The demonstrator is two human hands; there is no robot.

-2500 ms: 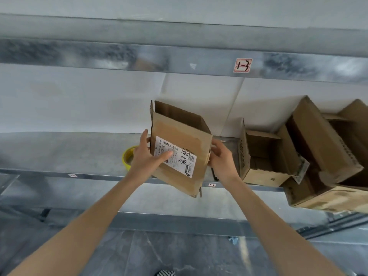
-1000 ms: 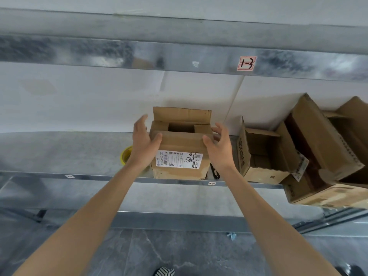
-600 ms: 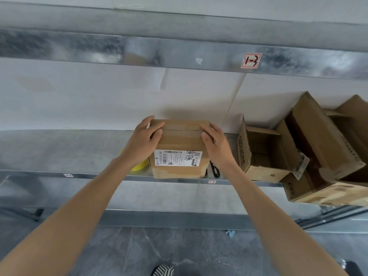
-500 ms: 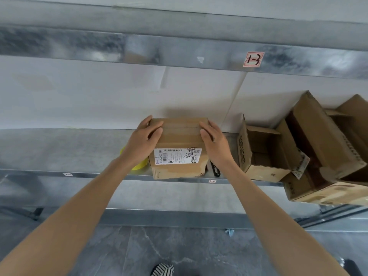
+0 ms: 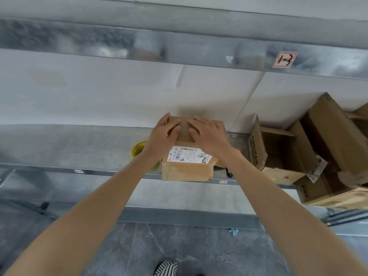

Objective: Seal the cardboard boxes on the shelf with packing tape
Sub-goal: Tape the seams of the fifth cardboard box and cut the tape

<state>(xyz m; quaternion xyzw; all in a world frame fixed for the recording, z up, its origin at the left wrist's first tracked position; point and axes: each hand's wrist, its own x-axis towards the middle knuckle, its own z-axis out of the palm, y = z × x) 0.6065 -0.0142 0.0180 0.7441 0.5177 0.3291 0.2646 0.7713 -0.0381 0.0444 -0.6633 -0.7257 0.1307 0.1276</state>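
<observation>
- On the metal shelf (image 5: pixel 69 144), at its front edge: cardboard box (image 5: pixel 187 174), upright, top flaps folded down, set between a yellow roll (image 5: pixel 137 149) and an open carton (image 5: pixel 278 156). No tape is visible on its top, though the hands cover much of it.
- Contact, left hand (image 5: pixel 163 136): laid on the left part of the top, thumb at the far edge, fingers loosely bent and pressing; nothing pinched.
- Contact, right hand (image 5: pixel 209 134): flat on the right part of the top, fingers spread apart, pressing down.
- Handling, as judged: small and probably light. The walls are stiff, but the flaps look springy and likely to lift once released. Best held with one palm over the seam, or by the side walls to shift it.
- Materials: brown corrugated board, matt, scuffed at the lower front. A smooth white label (image 5: pixel 189 157) carries a barcode and handwriting.
- Yellow roll: round, half hidden behind the left wrist, presumably the tape.
- Also present: larger cartons (image 5: pixel 334 140), tilted, unsealed; a small black item (image 5: pixel 229 173), unidentifiable.
</observation>
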